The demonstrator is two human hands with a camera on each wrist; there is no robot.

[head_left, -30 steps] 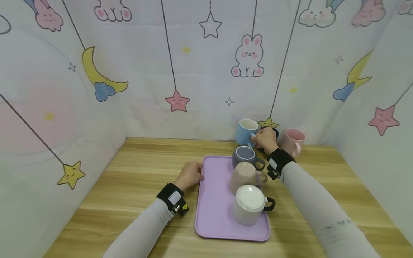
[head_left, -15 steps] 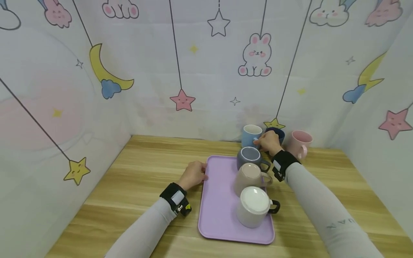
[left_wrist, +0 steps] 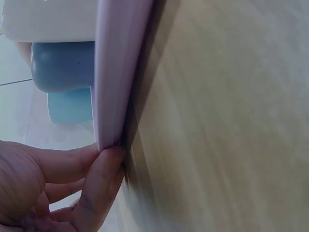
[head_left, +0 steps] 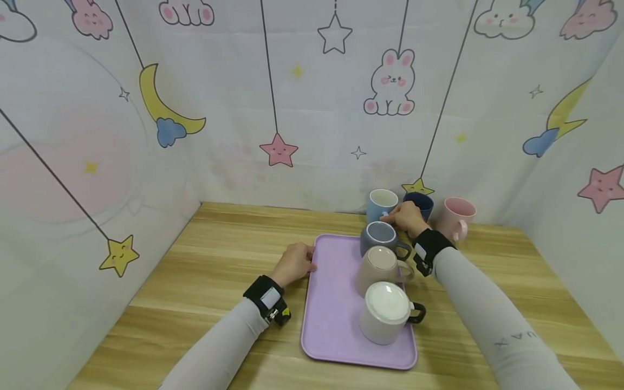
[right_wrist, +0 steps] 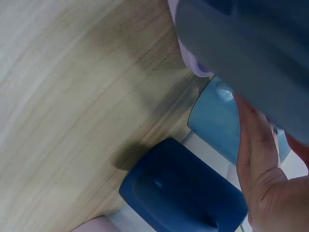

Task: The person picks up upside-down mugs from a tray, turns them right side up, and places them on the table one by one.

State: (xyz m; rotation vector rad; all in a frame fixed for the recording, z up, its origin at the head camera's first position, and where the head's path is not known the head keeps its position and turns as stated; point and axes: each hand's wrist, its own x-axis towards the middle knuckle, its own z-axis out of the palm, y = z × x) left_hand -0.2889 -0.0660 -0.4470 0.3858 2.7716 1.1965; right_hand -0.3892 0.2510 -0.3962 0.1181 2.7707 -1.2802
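In the head view my left hand (head_left: 294,264) pinches the left rim of a lilac tray (head_left: 327,325); the left wrist view shows thumb and fingers at its edge. Three mugs stand upside down along the tray's right side: a dark grey mug (head_left: 380,234), a beige mug (head_left: 380,262) and a white mug (head_left: 386,314) with a black handle. Behind the tray, my right hand (head_left: 408,218) holds the handle of an upright light blue mug (head_left: 377,206). In the right wrist view the dark grey mug (right_wrist: 231,63) hides part of that grip.
Just right of the light blue mug stands a navy mug (head_left: 425,206), partly behind my right hand. An upright pink mug (head_left: 450,219) is farther right. A printed cloth wall (head_left: 229,179) closes off the back of the wooden table (head_left: 234,227).
The light blue mug and my right hand have come slightly lower against the back wall, showing more of the navy mug. My left hand stays on the tray. The head view has shifted a little.
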